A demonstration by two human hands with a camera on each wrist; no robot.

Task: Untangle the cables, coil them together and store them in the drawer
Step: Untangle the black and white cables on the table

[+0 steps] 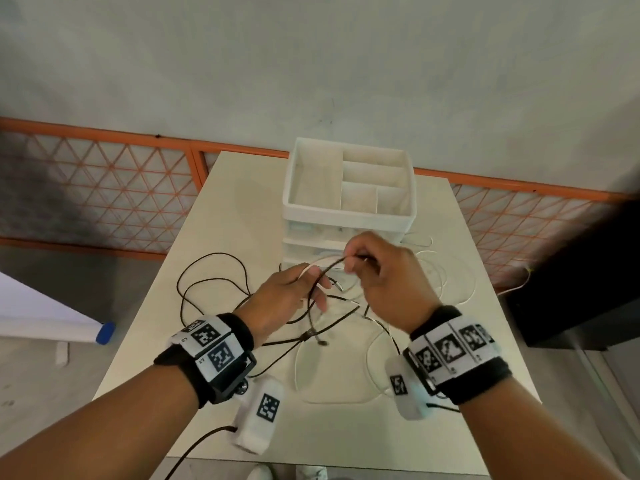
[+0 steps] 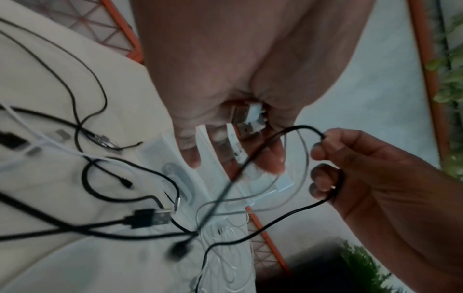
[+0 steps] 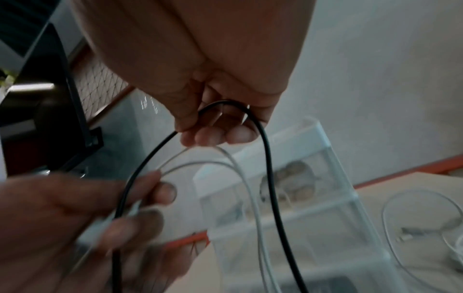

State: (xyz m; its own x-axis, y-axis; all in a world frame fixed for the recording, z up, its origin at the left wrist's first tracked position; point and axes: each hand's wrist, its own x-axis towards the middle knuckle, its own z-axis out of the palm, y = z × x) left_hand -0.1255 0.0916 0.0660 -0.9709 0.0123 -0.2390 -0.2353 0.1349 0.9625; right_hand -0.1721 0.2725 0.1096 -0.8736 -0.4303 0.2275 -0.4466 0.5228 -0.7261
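Both hands hover above the beige table [image 1: 166, 344], just in front of a white drawer unit [image 1: 346, 216]. My left hand [image 1: 317, 284] pinches a white cable [image 3: 240, 168] and keeps white USB plugs [image 2: 250, 119] under its curled fingers. A black cable [image 1: 329, 266] arcs from it to my right hand [image 1: 351, 261], which grips a loop of that cable [image 3: 268, 158] in its curled fingers. More black cable [image 1: 214, 282] lies tangled on the table to the left. White cable loops [image 1: 450, 282] lie to the right. The drawers look closed.
The drawer unit's top is an open tray with dividers [image 1: 375, 195]. A black USB plug [image 2: 150, 217] lies among the tangle. An orange mesh fence [image 1: 104, 188] runs behind the table. A dark object [image 1: 571, 289] stands at the right, close to the table's edge.
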